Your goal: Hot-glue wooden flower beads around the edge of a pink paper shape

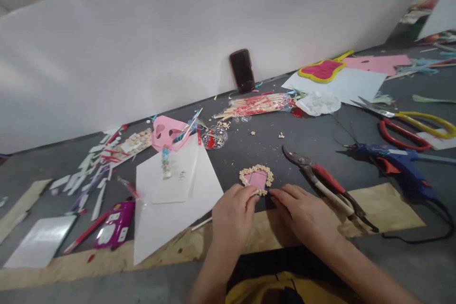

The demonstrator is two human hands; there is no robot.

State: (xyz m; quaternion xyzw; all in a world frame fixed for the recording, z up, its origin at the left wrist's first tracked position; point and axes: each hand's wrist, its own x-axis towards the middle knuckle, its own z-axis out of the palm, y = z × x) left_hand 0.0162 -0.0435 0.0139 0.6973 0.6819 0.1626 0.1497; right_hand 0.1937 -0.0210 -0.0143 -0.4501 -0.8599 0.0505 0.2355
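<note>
A small pink paper piece (257, 179) with a border of tiny pale beads (245, 171) lies on the dark table in front of me. My left hand (235, 204) pinches its lower left edge between thumb and forefinger. At the lower right edge is my right hand (297, 206), its thumb and fingertips pressed together; whatever they hold is too small to make out. Just right of the right hand rest red-handled pruning shears (326, 180). A few loose beads (281, 135) are scattered beyond the pink piece.
White sheets (147, 213) lie at left, near a purple packet (116, 223). A blue glue gun (395, 161) and large scissors (399, 116) are at right. Bundled sticks (254, 104) lie behind, below a phone (242, 70) leaning on the white wall (160, 33).
</note>
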